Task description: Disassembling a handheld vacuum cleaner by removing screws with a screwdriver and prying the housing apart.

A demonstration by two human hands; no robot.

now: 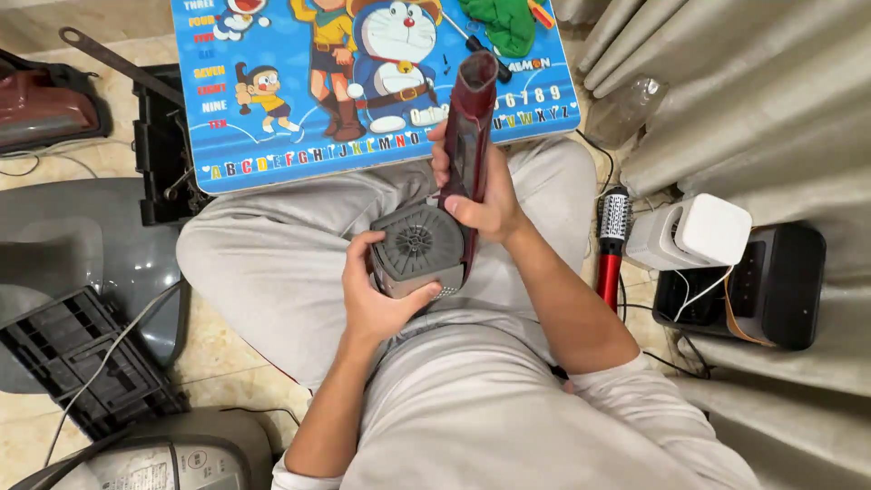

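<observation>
Over the lap, the right hand [485, 204] grips the dark-red plastic hair dryer [458, 181] by its handle pointing to twelve o'clock, steadying it while the left hand [372, 295] cups its grey vented rear cover [413, 249] at seven o'clock.

Maroon hair dryer [470, 127], grey rear grille [415, 247]; blue cartoon-printed table [299, 109]; red brush [612, 245].
</observation>
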